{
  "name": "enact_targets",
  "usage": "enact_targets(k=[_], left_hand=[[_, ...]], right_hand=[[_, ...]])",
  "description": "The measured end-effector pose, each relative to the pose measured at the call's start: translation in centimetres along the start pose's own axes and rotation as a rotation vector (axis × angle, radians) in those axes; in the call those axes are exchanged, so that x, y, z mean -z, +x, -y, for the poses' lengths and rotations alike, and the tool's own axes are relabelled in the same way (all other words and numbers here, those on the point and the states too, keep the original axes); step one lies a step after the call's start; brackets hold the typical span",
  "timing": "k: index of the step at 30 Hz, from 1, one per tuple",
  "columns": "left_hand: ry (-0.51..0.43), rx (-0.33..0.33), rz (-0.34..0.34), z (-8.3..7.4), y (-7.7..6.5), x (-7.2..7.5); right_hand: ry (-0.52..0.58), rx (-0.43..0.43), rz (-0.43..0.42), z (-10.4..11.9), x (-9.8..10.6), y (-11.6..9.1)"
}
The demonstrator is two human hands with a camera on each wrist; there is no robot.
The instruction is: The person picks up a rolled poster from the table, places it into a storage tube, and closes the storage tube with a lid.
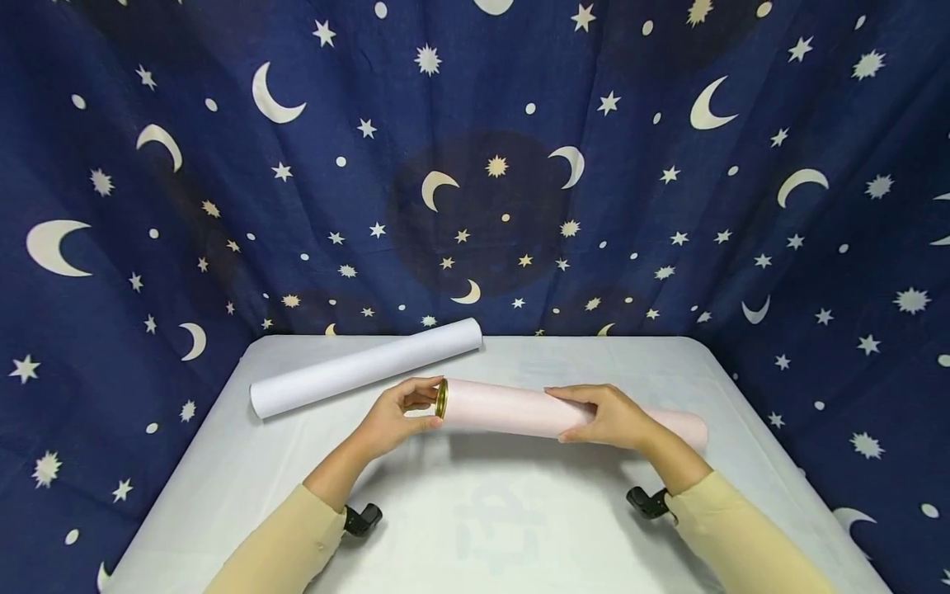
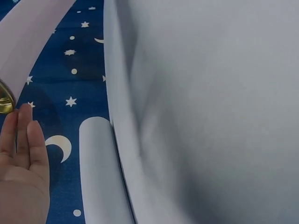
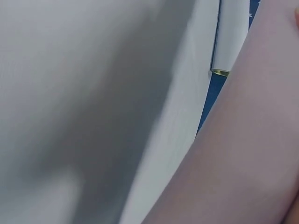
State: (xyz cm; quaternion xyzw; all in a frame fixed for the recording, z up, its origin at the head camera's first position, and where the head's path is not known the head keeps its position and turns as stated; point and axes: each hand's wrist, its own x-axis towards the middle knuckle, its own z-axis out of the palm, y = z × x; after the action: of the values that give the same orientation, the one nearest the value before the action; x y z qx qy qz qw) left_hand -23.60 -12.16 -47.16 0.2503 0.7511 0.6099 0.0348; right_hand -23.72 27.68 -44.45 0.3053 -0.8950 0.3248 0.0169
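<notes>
Pink tube [image 1: 519, 410] with a gold cap [image 1: 441, 398] is lying lengthwise across the white table [image 1: 475, 528], held just off it by both hands. The right hand [image 1: 604, 417] is wrapping over its middle, steadying it. The left hand [image 1: 397, 417] is curling thumb and fingers around the cap end. For a clean pull, I'd judge the right grip should stay firm while the left works straight along the tube's axis. A white paper roll [image 1: 364, 367] is resting behind.
</notes>
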Motion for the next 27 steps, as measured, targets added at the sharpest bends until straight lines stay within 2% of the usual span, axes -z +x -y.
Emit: enact_targets(k=[4, 13, 19, 27], left_hand=[[0.015, -0.037, 0.009, -0.01, 0.28, -0.07], [-0.050, -0.068, 0.019, -0.05, 0.29, -0.33], [-0.059, -0.066, 0.017, 0.40, -0.07, -0.52], [0.002, -0.042, 0.035, 0.15, -0.38, -0.53]], right_hand=[[0.031, -0.012, -0.007, 0.12, 0.21, -0.07], [0.067, -0.033, -0.005, 0.26, 0.14, 0.33], [0.100, -0.053, 0.013, 0.58, 0.09, 0.29], [0.079, -0.054, 0.004, 0.16, -0.38, -0.21]])
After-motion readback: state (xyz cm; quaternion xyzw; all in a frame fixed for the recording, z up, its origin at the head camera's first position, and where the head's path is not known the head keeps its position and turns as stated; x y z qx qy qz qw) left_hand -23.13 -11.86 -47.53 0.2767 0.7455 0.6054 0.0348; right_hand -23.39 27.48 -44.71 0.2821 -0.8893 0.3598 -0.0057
